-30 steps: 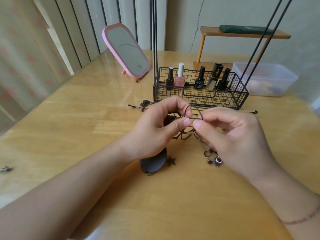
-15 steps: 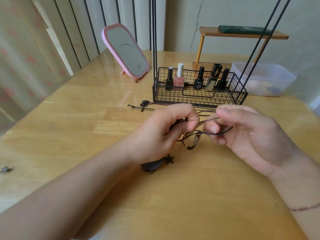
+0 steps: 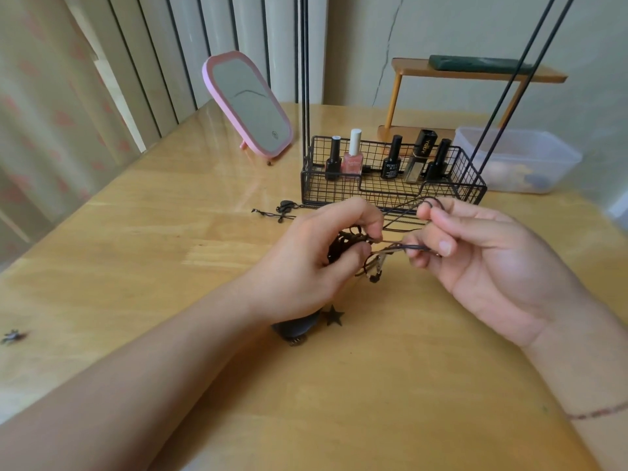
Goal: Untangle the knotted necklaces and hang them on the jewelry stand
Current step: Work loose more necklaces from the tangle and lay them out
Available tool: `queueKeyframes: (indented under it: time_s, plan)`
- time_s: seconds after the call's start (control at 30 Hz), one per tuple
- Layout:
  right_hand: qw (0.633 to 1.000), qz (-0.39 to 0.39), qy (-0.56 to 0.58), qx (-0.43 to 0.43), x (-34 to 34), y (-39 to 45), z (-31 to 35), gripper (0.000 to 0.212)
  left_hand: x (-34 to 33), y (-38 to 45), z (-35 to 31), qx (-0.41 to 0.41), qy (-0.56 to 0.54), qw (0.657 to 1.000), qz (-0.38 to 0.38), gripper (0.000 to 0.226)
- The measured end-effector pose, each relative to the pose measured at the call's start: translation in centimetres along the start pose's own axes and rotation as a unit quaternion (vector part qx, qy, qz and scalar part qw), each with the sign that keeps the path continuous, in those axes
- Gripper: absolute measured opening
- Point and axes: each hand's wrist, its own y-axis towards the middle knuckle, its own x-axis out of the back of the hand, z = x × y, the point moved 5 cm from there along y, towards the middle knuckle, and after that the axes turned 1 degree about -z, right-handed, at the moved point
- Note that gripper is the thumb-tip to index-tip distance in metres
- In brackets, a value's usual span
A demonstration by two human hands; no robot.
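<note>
Over the middle of the tabletop (image 3: 142,266) we grip the knotted necklaces (image 3: 346,244) in our left hand (image 3: 316,263) and pinch a dark cord (image 3: 413,247) in our right hand (image 3: 475,256). At twelve o'clock stands the jewelry stand (image 3: 390,192), a wire basket holding nail polish bottles (image 3: 353,158); a pink mirror (image 3: 249,105) sits at eleven, a plastic box (image 3: 523,161) at one. Since half a second ago, our right hand has drawn its cord further right.
</note>
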Motion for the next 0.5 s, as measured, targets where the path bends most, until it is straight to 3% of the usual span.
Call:
queueKeyframes:
  time_s: [0.1, 0.23, 0.37, 0.5]
  plan:
    - [0.999, -0.027, -0.022, 0.012, 0.27, 0.11, -0.3, 0.013, -0.23, 0.26, 0.06, -0.012, 0.065, 0.998, -0.021, 0.016]
    - [0.987, -0.065, -0.133, 0.06, 0.22, 0.09, -0.62, 0.02, -0.17, 0.11, 0.6, 0.069, 0.076, 0.993, -0.059, 0.018]
    - [0.991, -0.055, -0.115, 0.05, -0.11, -0.02, -0.76, 0.019, 0.11, -0.12, 0.66, 0.096, 0.072, 0.988, -0.096, 0.014]
    - [0.995, -0.038, -0.083, 0.033, -0.5, -0.09, -0.97, 0.017, 0.01, -0.06, 0.77, 0.122, 0.081, 0.987, -0.058, 0.013]
